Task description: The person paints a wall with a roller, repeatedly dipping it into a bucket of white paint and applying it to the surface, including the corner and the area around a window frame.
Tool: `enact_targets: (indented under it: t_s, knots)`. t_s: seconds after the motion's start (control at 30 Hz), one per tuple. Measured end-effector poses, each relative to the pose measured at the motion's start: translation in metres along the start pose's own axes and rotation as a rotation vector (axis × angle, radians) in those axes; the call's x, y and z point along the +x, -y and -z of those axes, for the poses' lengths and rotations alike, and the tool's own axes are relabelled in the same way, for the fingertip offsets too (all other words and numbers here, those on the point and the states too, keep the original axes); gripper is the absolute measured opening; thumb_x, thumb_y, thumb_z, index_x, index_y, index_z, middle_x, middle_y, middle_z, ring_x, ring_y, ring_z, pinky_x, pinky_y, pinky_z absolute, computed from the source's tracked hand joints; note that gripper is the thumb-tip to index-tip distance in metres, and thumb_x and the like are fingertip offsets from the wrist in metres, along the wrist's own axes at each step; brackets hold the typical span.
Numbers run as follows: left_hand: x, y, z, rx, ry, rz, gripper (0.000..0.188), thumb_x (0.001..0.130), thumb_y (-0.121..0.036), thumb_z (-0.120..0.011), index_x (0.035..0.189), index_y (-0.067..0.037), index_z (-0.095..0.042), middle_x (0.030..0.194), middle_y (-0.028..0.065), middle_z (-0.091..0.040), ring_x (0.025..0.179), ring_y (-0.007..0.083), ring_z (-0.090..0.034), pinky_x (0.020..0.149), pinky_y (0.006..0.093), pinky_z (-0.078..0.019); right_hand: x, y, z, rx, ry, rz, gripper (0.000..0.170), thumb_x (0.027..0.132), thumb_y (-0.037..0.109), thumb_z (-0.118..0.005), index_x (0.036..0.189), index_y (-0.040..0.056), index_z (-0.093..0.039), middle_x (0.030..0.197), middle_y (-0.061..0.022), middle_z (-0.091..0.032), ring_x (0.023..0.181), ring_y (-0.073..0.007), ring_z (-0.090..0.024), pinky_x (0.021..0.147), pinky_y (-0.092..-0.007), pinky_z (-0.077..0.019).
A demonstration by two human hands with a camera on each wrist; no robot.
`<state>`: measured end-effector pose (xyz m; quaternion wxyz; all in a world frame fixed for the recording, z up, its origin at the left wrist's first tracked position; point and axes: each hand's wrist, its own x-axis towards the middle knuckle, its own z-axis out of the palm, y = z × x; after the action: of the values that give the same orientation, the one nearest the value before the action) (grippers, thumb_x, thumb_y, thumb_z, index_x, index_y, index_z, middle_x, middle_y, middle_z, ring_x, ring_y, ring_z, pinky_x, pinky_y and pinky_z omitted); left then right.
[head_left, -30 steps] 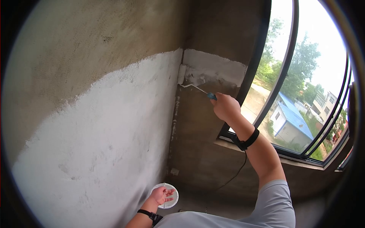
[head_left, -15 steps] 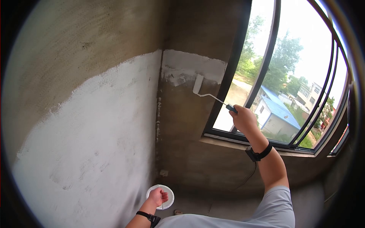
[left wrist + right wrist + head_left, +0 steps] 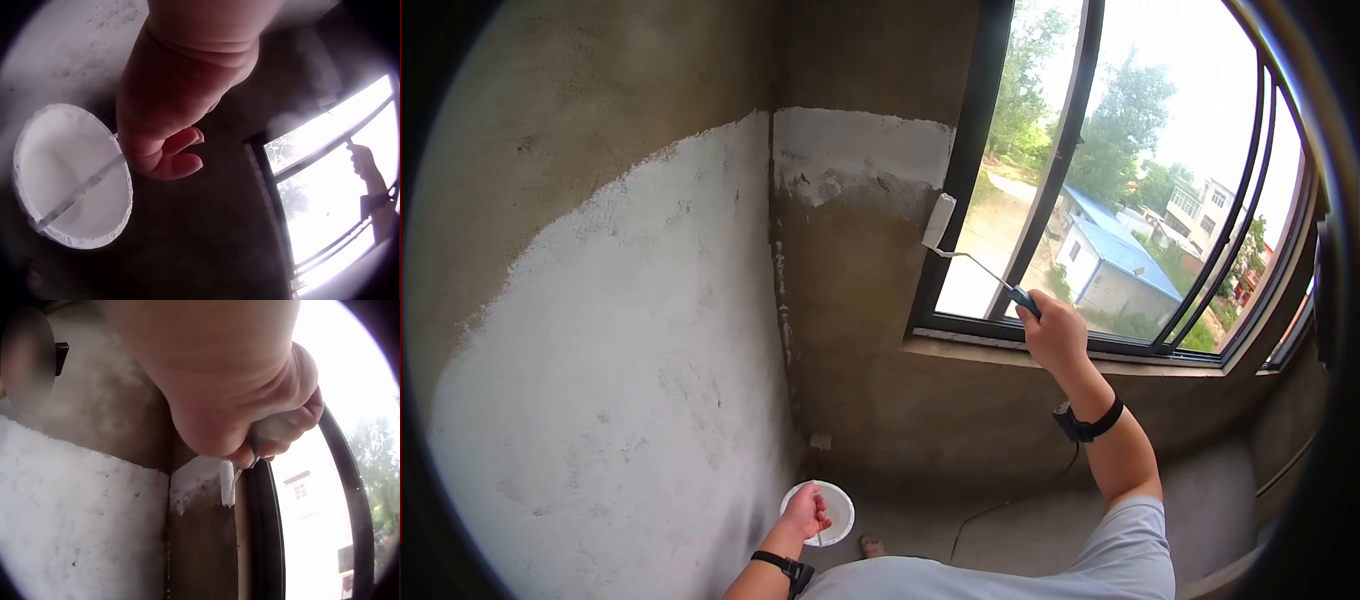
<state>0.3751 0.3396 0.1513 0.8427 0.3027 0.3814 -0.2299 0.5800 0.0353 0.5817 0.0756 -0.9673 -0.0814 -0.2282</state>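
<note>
My right hand (image 3: 1058,335) grips the blue handle (image 3: 1024,300) of a paint roller. The white roller head (image 3: 939,220) is at the right end of the narrow wall, beside the dark window frame; whether it touches the wall I cannot tell. In the right wrist view, curled fingers of the right hand (image 3: 237,406) hold the handle, with the roller head (image 3: 227,484) below. Low down, my left hand (image 3: 805,510) holds the white bucket (image 3: 844,500) by its handle. The left wrist view shows the bail (image 3: 81,192) crossing the bucket's opening to my curled fingers.
White paint covers the lower part of the left wall (image 3: 630,330) and a band (image 3: 860,140) on the narrow wall; above is bare brown plaster. A window (image 3: 965,150) with a sill (image 3: 1000,346) stands at the right. A cable (image 3: 1000,506) runs below it.
The roller has moved from the wall corner rightward across the narrow wall to the window frame, held by my right hand. The view has shifted right. My left hand stays at the bucket.
</note>
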Motion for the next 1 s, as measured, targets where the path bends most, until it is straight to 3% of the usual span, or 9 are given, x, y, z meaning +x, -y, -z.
enact_targets:
  t_s: [0.1, 0.23, 0.33, 0.43, 0.5, 0.53, 0.6, 0.8, 1.0]
  knots:
    - [-0.002, 0.002, 0.005, -0.086, -0.035, 0.019, 0.029, 0.094, -0.036, -0.057, 0.073, -0.018, -0.049, 0.059, -0.0036, -0.04, 0.05, 0.0121, -0.037, 0.054, 0.0355, -0.0422, -0.031, -0.013, -0.034, 0.135, -0.026, 0.139, 0.021, 0.092, 0.027, -0.068, 0.103, 0.0098, -0.07, 0.086, -0.0156, -0.07, 0.086, -0.0385, -0.068, 0.074, -0.0474, -0.0517]
    - [-0.016, 0.004, 0.005, -0.11, -0.102, -0.043, 0.027, 0.091, -0.033, -0.057, 0.072, -0.019, -0.046, 0.059, -0.004, -0.038, 0.05, 0.0118, -0.037, 0.053, 0.0344, -0.0398, -0.087, -0.018, -0.092, 0.333, 0.321, 0.039, 0.027, 0.089, 0.029, -0.071, 0.107, 0.0089, -0.074, 0.087, -0.0155, -0.073, 0.084, -0.0364, -0.07, 0.075, -0.0432, -0.0549]
    - [-0.026, 0.006, 0.005, -0.101, -0.151, -0.11, 0.019, 0.084, -0.027, -0.053, 0.071, -0.016, -0.045, 0.059, 0.0001, -0.042, 0.059, 0.0212, -0.052, 0.067, 0.0443, -0.0548, -0.138, -0.026, -0.145, 0.386, 0.506, -0.006, 0.029, 0.087, 0.029, -0.074, 0.107, 0.0073, -0.073, 0.087, -0.0145, -0.074, 0.083, -0.0344, -0.072, 0.075, -0.0419, -0.0563]
    - [-0.034, 0.006, 0.014, -0.155, -0.115, -0.159, 0.021, 0.085, -0.03, -0.053, 0.073, -0.014, -0.047, 0.061, 0.0022, -0.046, 0.077, 0.0346, -0.066, 0.079, 0.0526, -0.0581, -0.192, -0.028, -0.189, 0.347, 0.526, 0.057, 0.028, 0.086, 0.027, -0.077, 0.104, 0.0071, -0.07, 0.082, -0.0131, -0.073, 0.078, -0.0335, -0.071, 0.071, -0.0426, -0.0558]
    - [-0.04, 0.009, 0.015, -0.165, -0.192, -0.184, 0.023, 0.087, -0.033, -0.054, 0.073, -0.016, -0.047, 0.06, 0.0003, -0.046, 0.068, 0.0299, -0.062, 0.075, 0.051, -0.0586, -0.221, -0.022, -0.207, 0.4, 0.633, 0.004, 0.029, 0.085, 0.027, -0.077, 0.104, 0.0069, -0.07, 0.084, -0.0142, -0.074, 0.08, -0.0345, -0.072, 0.072, -0.0426, -0.0563]
    - [-0.039, 0.011, 0.019, -0.141, -0.219, -0.18, 0.024, 0.088, -0.036, -0.054, 0.073, -0.019, -0.046, 0.058, -0.0032, -0.043, 0.058, 0.0206, -0.055, 0.069, 0.0482, -0.0581, -0.234, -0.019, -0.21, 0.422, 0.695, -0.027, 0.029, 0.085, 0.027, -0.077, 0.104, 0.0068, -0.07, 0.084, -0.0145, -0.074, 0.08, -0.0348, -0.072, 0.072, -0.0427, -0.0565]
    - [-0.047, 0.009, 0.015, -0.133, -0.26, -0.165, 0.021, 0.089, -0.032, -0.052, 0.072, -0.021, -0.045, 0.057, -0.0071, -0.037, 0.049, 0.0096, -0.036, 0.056, 0.0371, -0.0473, -0.253, -0.017, -0.22, 0.476, 0.786, -0.02, 0.029, 0.085, 0.027, -0.077, 0.104, 0.0066, -0.07, 0.084, -0.015, -0.074, 0.08, -0.0351, -0.072, 0.072, -0.0429, -0.0567]
    - [-0.058, 0.005, 0.011, -0.054, -0.367, -0.15, 0.024, 0.091, -0.035, -0.052, 0.073, -0.021, -0.045, 0.056, -0.0077, -0.035, 0.047, 0.0086, -0.032, 0.054, 0.0325, -0.0381, -0.269, -0.003, -0.245, 0.591, 0.909, 0.13, 0.028, 0.084, 0.026, -0.077, 0.101, 0.0052, -0.07, 0.081, -0.0157, -0.073, 0.079, -0.0355, -0.072, 0.068, -0.0439, -0.0571]
    - [-0.059, 0.002, 0.005, -0.038, -0.439, -0.149, 0.032, 0.095, -0.047, -0.05, 0.076, -0.021, -0.046, 0.057, -0.0075, -0.034, 0.047, 0.0087, -0.032, 0.055, 0.0318, -0.0377, -0.257, 0.02, -0.277, 0.451, 1.017, 0.53, 0.026, 0.086, 0.025, -0.072, 0.095, 0.0013, -0.066, 0.082, -0.0193, -0.072, 0.071, -0.0365, -0.071, 0.062, -0.0453, -0.056]
